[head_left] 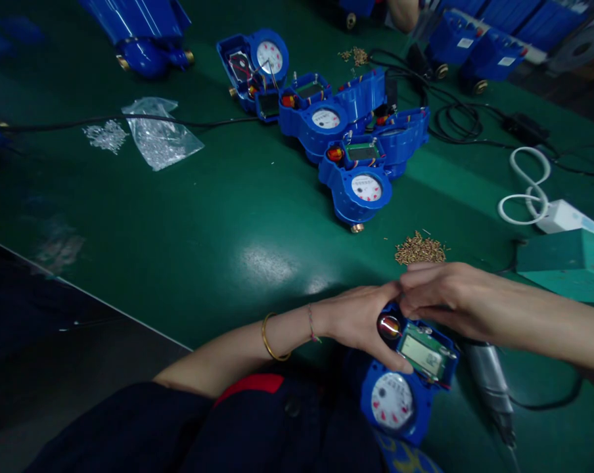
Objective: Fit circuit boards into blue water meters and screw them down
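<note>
A blue water meter with a white dial and an exposed circuit board with a display lies right in front of me. My left hand grips the upper left of its housing, thumb along the edge of the board. At the far edge of the housing my right hand has its fingers bent and pressed together; whatever they pinch is hidden. Just beyond that hand lies a heap of small brass screws. An electric screwdriver rests on the table to the right of the meter.
Several opened blue meters stand further back on the green table. A plastic bag of small silvery parts lies at the left. Black cables, a white cord and a green box occupy the right. A co-worker's hand shows at the top.
</note>
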### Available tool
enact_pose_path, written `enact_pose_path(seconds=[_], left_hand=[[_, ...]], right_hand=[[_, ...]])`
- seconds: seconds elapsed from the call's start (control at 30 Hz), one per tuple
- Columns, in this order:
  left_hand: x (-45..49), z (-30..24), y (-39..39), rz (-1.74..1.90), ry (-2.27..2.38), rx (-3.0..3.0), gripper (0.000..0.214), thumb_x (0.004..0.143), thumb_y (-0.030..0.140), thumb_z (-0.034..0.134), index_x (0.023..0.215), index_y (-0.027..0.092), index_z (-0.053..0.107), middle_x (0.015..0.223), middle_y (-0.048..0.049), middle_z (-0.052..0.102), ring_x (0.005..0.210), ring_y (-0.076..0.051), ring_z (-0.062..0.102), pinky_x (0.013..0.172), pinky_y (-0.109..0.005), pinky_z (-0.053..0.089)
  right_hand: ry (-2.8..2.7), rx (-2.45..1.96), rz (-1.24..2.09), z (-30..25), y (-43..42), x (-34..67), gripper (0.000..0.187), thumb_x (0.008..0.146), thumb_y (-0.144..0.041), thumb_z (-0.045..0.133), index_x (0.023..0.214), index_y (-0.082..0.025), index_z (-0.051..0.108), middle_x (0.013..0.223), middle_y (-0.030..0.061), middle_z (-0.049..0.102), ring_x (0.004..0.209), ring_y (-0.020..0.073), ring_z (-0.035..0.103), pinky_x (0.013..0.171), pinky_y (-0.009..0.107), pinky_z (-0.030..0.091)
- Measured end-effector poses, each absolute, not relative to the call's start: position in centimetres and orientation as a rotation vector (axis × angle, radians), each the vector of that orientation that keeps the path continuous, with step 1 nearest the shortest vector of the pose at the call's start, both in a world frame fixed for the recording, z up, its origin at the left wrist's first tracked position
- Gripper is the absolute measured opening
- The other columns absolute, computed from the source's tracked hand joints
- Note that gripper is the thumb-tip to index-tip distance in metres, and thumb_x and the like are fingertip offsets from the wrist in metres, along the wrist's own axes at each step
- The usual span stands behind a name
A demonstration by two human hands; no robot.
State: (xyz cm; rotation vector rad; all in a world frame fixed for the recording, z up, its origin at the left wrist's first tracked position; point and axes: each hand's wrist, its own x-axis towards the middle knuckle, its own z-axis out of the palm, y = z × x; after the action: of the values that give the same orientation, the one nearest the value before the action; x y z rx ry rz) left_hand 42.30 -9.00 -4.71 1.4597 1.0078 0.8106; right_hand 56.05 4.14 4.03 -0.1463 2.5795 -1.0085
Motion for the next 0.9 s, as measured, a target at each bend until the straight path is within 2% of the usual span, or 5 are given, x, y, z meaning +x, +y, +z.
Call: enact_pose_path(seconds=[0.27,0.4,0.53,0.73,0.9], left_hand=[[42.4,-4.8,-9.0,0.822,0.994,1.451,0.091,0.058,0.048,0.084,0.134,0.014,0.047,0.121,-0.0146,0.065,0.107,-0.034,0.065,0.09,-0.043,0.052],[42.2,-4.6,-9.0,0.83,0.971,1.436,0.09,0.059,0.051,0.084,0.133,0.016,0.047,0.123,-0.0135,0.064,0.111,-0.034,0.064,0.094,-0.043,0.051],[42.2,-4.4,-9.0,0.865,0.936,1.433,0.091,0.061,0.045,0.083,0.138,0.018,0.042,0.129,-0.0129,0.061,0.115,-0.033,0.062,0.095,-0.042,0.05],[42.3,-4.6,-9.0,0.818,0.998,1.417,0.066,0.058,0.041,0.083,0.11,0.015,0.053,0.112,-0.0125,0.066,0.101,-0.032,0.065,0.081,-0.039,0.05],[42.3,-4.5,-9.1,0.825,0.969,1.402,0.073,0.056,0.043,0.087,0.114,0.015,0.052,0.113,-0.0119,0.067,0.101,-0.031,0.066,0.081,-0.038,0.049]], right_hand=[[2.667,-0.131,-0.903,4.1,3.4,56.4,0.036,0.102,-0.023,0.043,0.072,-0.017,0.062,0.075,0.0052,0.058,0.069,0.0138,0.049,0.06,0.026,0.035],[2.523,0.023,-1.113,3.6,4.1,56.5,0.03,0.101,-0.027,0.046,0.08,-0.016,0.063,0.08,0.0045,0.06,0.075,0.0136,0.054,0.065,0.025,0.039],[2.324,0.239,-1.344,2.4,5.1,56.8,0.032,0.096,-0.04,0.058,0.074,-0.017,0.06,0.077,0.0015,0.058,0.071,0.0125,0.055,0.064,0.025,0.041],[2.254,0.266,-1.469,2.4,5.6,57.3,0.032,0.094,-0.044,0.063,0.078,-0.018,0.069,0.078,0.0018,0.062,0.074,0.0122,0.059,0.067,0.025,0.043],[2.356,0.359,-1.522,2.5,5.5,57.8,0.026,0.093,-0.042,0.066,0.079,-0.02,0.071,0.079,0.0016,0.064,0.074,0.0116,0.061,0.068,0.024,0.045]])
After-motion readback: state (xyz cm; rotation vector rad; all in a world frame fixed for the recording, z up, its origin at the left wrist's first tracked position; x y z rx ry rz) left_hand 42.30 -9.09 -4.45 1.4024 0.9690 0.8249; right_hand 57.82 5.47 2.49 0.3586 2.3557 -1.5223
